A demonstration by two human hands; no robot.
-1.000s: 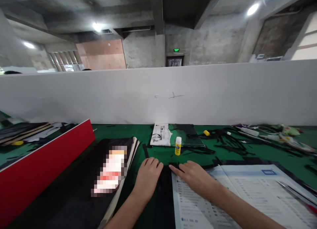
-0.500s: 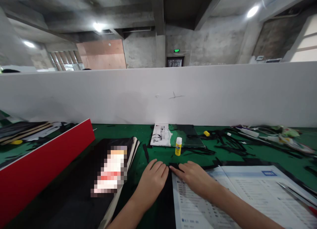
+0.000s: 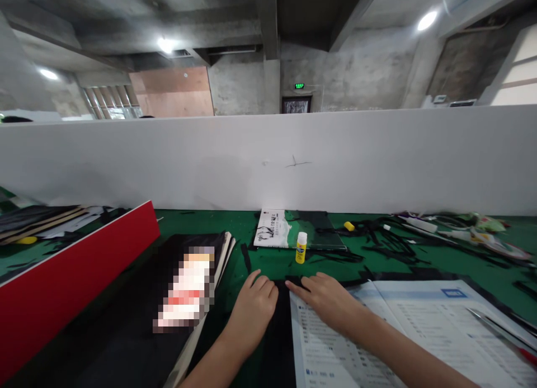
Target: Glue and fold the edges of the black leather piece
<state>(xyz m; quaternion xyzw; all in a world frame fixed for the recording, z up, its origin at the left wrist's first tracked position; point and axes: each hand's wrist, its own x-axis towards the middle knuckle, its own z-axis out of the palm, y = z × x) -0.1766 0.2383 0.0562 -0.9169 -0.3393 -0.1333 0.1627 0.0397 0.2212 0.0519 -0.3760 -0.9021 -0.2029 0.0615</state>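
Observation:
A booklet [image 3: 344, 343] with printed pages lies open on black paper [image 3: 274, 332], which shows as a border along its left and top edges. My left hand [image 3: 254, 307] rests at the left edge of that paper, fingers bent slightly and a little apart; its thumb is hidden. My right hand [image 3: 325, 296] lies over the booklet's upper left corner, its index finger stretched onto the black border and no object in its grasp. Just beyond both hands stands an uncapped yellow glue stick [image 3: 301, 249]. Scissors [image 3: 499, 326] with a red handle lie on the right page.
Left of my hands is a thick black-covered book [image 3: 126, 315] beside a red divider [image 3: 79, 282]. At the back, a white-and-green book [image 3: 272, 231] lies near a yellow cap [image 3: 349, 226]. Black scraps [image 3: 377, 237] litter the green table [image 3: 226, 223] before a white partition [image 3: 188, 164].
My left hand has shifted slightly left, away from the fingertips of my right hand, widening the gap between them. The right hand has hardly moved.

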